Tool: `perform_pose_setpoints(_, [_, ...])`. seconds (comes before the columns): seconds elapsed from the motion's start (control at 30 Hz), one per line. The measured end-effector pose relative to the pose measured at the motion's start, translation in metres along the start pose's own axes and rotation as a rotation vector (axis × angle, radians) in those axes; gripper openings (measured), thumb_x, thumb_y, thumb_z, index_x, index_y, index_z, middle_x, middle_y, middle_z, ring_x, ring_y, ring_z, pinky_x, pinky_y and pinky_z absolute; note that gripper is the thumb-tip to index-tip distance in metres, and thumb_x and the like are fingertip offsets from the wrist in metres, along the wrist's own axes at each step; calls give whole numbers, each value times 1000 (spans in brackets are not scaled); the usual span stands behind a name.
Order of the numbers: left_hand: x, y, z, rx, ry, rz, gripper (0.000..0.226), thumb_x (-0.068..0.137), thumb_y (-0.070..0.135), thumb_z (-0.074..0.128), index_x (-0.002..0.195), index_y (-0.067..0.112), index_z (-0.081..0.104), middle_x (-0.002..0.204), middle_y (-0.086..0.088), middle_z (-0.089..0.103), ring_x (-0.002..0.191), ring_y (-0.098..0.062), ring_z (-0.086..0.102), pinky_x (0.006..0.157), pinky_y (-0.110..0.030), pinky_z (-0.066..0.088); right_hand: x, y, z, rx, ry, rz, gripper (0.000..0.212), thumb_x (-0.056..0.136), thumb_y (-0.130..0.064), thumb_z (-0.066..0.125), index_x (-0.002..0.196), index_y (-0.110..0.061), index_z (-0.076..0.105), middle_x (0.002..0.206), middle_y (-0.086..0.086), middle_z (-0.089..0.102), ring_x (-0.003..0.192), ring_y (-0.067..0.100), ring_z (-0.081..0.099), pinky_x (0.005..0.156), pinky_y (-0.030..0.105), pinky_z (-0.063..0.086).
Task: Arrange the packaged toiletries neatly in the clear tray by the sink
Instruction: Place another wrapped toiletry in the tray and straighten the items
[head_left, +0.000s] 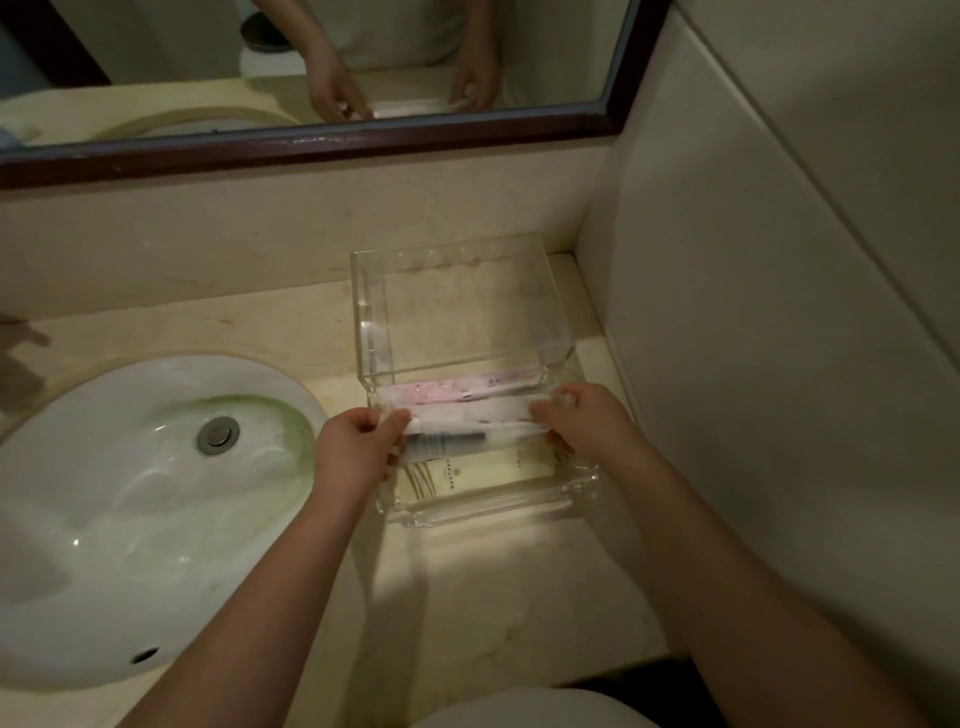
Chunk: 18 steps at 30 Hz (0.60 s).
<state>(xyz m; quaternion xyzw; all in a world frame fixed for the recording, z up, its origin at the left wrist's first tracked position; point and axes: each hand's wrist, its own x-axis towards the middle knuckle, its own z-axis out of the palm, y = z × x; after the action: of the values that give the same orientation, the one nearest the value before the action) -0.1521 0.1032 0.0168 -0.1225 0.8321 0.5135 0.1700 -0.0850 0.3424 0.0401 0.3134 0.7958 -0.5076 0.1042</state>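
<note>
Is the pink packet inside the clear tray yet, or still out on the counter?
Inside. The pink flat packet lies lengthwise within the clear plastic tray's walls, behind the white packet both hands hold.

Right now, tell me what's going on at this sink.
A person is tidying wrapped toiletries into the clear tray on the counter right of the sink. The left hand and right hand each grip an end of one long white packet and hold it across the tray. A pink packet already lies just behind it.
</note>
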Motion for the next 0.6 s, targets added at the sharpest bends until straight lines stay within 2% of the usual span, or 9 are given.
perform_pose_setpoints(0.1, [9, 0, 1, 271, 87, 123, 34, 85, 41, 65, 68, 11, 65, 65, -5, 68, 61, -24, 64, 58, -33, 47, 13, 3, 8, -101, 124, -17, 16, 80, -33, 69, 88, -19, 65, 84, 2, 70, 76, 20, 66, 70, 33, 53])
perform_pose_setpoints(0.17, [10, 2, 4, 355, 148, 142, 36, 85, 44, 63, 70, 11, 62, 66, -3, 65, 64, -24, 62, 53, -31, 39, 18, 2, 17, -134, 202, -23, 23, 80, -34, 70, 97, -20, 64, 94, 0, 67, 83, 19, 63, 70, 29, 50])
perform_pose_setpoints(0.23, [9, 5, 7, 405, 213, 136, 33, 86, 45, 61, 79, 13, 60, 73, -2, 65, 69, -24, 60, 54, -30, 37, 20, 1, 26, -130, 271, -43, 30, 80, -34, 72, 104, -20, 61, 101, 1, 66, 88, 20, 63, 74, 29, 51])
perform_pose_setpoints(0.37, [5, 0, 13, 424, 276, 190, 36, 88, 43, 58, 110, 14, 56, 90, -5, 68, 83, -29, 63, 63, -33, 45, 20, 4, 35, -201, 366, -113, 42, 80, -38, 72, 113, -18, 55, 111, 4, 60, 94, 22, 61, 78, 30, 49])
perform_pose_setpoints(0.47, [5, -8, 14, 379, 247, 228, 26, 89, 35, 56, 105, 14, 58, 89, -6, 69, 80, -28, 63, 63, -33, 46, 19, 8, 40, -211, 366, -137, 39, 81, -37, 72, 113, -20, 56, 115, 4, 58, 96, 21, 60, 80, 31, 49])
perform_pose_setpoints(0.53, [6, -9, 12, 312, 222, 214, 20, 88, 32, 57, 98, 15, 60, 81, -1, 65, 77, -26, 62, 61, -31, 42, 18, 9, 40, -197, 361, -137, 37, 82, -35, 70, 113, -21, 56, 116, 3, 60, 99, 21, 61, 82, 33, 51])
perform_pose_setpoints(0.6, [7, -7, 9, 290, 229, 203, 19, 86, 32, 58, 95, 15, 59, 75, 1, 62, 75, -25, 61, 60, -31, 41, 17, 7, 39, -300, 387, -149, 38, 83, -38, 68, 115, -22, 54, 116, 3, 59, 96, 24, 62, 78, 32, 50])
